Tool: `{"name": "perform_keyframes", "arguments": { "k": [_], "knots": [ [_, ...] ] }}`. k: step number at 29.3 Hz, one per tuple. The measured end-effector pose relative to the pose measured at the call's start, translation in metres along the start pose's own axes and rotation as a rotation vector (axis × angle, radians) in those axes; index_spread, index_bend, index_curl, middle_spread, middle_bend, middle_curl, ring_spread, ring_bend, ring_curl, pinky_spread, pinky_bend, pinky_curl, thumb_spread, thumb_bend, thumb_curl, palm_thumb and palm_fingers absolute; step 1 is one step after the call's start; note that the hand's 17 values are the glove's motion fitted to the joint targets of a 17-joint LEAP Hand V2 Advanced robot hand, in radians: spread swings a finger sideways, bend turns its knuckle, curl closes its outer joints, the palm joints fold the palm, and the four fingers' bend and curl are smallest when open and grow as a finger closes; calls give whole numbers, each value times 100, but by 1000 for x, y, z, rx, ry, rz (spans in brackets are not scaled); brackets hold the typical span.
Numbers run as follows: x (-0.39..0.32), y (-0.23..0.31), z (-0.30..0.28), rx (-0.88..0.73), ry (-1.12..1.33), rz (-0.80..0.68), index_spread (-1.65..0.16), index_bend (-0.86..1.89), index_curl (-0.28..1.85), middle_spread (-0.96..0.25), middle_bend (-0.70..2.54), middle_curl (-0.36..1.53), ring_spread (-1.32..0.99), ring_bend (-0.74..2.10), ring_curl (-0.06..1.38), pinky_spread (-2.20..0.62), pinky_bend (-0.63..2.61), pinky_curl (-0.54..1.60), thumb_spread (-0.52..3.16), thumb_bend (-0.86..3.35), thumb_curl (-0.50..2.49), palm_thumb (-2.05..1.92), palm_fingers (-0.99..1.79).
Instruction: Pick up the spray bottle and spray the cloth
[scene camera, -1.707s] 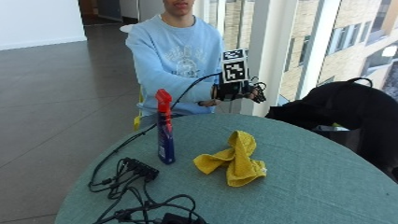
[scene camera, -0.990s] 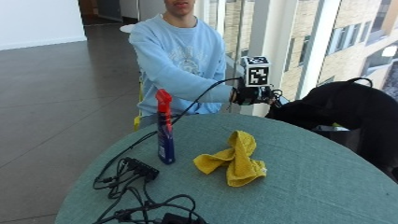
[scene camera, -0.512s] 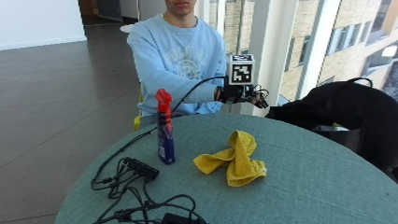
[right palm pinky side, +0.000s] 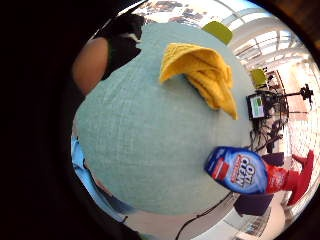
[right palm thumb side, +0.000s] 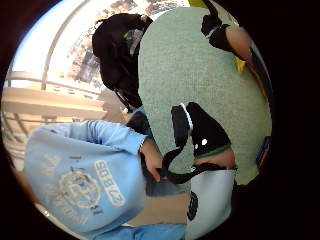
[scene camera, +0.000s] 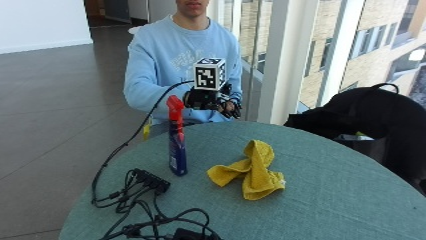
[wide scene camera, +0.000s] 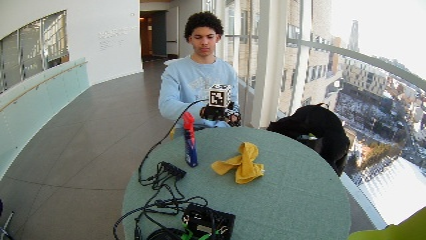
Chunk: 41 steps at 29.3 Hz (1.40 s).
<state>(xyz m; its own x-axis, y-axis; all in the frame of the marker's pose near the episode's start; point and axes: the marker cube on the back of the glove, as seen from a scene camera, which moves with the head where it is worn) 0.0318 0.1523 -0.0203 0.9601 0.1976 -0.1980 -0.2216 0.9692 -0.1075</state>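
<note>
Fingers' state unclear; gloved right hand (scene camera: 212, 98) hovers behind spray bottle (scene camera: 176, 136), cloth (scene camera: 251, 169).

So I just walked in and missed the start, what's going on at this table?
A person sits at a round table with the gloved right hand raised in front of the chest, above the table's near edge, holding nothing. The spray bottle stands upright and untouched on the table, with the crumpled yellow cloth lying beside it, apart from it. A tangle of black cables lies on the table's other side. Nothing has been picked up or sprayed yet.
</note>
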Motion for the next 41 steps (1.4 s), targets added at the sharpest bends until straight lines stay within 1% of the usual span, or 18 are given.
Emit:
{"name": "perform_keyframes", "arguments": {
  "k": [5, 16, 19, 23, 27, 31, 36, 38, 41],
  "knots": [
    [18, 57, -5, 51, -28, 92, -35, 17, 36, -11, 35, 38, -4, 25, 30, 22, 16, 21, 117, 8, 35, 68, 71],
    [51, 149, -4, 118, -73, 274, -36, 17, 36, -11, 33, 39, -4, 24, 31, 22, 15, 22, 118, 2, 35, 69, 71],
    [64, 166, -2, 164, -158, 335, -36, 17, 36, -11, 33, 39, -3, 24, 32, 22, 15, 22, 117, 0, 35, 69, 71],
    [86, 182, 8, 271, -353, 443, -36, 16, 36, -11, 32, 39, -3, 24, 32, 22, 16, 22, 117, -1, 35, 69, 71],
    [112, 191, 17, 377, -534, 545, -36, 10, 33, -10, 29, 39, -3, 28, 33, 23, 21, 25, 117, -2, 35, 68, 67],
    [133, 186, 18, 514, -685, 589, -36, 8, 30, -9, 28, 39, -3, 30, 34, 23, 23, 27, 116, -2, 35, 68, 64],
    [152, 171, 17, 532, -857, 631, -36, 10, 28, -8, 27, 39, -2, 31, 34, 23, 25, 29, 114, -2, 34, 66, 63],
    [160, 161, 17, 556, -886, 653, -36, 10, 28, -8, 27, 39, -2, 31, 34, 23, 26, 29, 114, -2, 34, 66, 63],
    [168, 149, 21, 576, -902, 645, -36, 11, 27, -8, 27, 39, -1, 31, 34, 24, 26, 30, 113, -2, 34, 66, 63]
  ]
}}
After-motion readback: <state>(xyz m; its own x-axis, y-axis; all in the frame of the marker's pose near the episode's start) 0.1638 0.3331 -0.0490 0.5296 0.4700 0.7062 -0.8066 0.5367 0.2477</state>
